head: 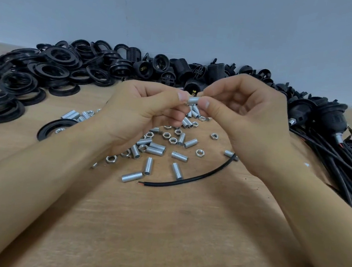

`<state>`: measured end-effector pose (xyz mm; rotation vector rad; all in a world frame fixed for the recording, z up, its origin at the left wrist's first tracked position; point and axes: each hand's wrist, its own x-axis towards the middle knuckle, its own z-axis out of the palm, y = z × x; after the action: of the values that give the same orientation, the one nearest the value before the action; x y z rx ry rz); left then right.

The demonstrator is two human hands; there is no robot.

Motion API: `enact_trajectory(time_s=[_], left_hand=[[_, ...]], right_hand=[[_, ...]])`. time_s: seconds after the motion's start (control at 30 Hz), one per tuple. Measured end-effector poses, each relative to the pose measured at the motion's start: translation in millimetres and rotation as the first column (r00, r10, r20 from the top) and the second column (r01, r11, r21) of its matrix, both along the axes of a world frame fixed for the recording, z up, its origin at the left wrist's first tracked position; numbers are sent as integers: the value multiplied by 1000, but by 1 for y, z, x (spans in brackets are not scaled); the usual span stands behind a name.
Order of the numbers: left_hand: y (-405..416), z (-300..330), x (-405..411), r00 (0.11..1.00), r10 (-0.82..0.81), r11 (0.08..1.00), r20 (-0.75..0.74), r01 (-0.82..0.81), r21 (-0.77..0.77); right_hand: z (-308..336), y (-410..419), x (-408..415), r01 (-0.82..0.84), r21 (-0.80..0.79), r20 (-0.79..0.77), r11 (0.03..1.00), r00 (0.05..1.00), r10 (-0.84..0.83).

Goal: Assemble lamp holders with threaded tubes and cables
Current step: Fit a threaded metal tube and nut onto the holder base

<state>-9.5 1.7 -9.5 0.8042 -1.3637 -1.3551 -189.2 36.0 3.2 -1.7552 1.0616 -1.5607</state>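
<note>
— Where is the threaded tube (193, 100)?

— Raised above the bench (160, 229), between both hands. The left hand (142, 110) pinches one end with curled fingers (182, 96); the right hand (244, 114) pinches the other end the same way, thumb in front.

— Is anything on the tube?

— Something small sits at its top edge by the right fingertips, but I cannot tell what it is.

— And below the hands?

— Loose tubes (156, 149) and hex nuts (199, 152) scattered on the wood. A single black cable (187, 179) curves across just in front of them, with bare wire ends at its left tip, close to one tube.

— Further out?

— Black rings (53, 70) heaped at the left, black lamp holders (184, 70) piled along the wall, and at the right a bundle of holders with cables (332, 121) attached.
</note>
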Motion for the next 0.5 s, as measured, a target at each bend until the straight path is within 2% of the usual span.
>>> enact_trajectory(time_s=[0.17, 0.27, 0.5], left_hand=[[0, 3, 0, 998, -42, 993, -53, 47, 108], [0, 5, 0, 996, -59, 984, -71, 70, 163], [-1, 2, 2, 995, -76, 985, -62, 85, 148]], right_hand=[[-1, 5, 3, 66, -281, -249, 958, 958, -139], [-2, 5, 5, 82, -408, -308, 909, 925, -222], [-1, 4, 3, 74, -340, -322, 937, 927, -190]])
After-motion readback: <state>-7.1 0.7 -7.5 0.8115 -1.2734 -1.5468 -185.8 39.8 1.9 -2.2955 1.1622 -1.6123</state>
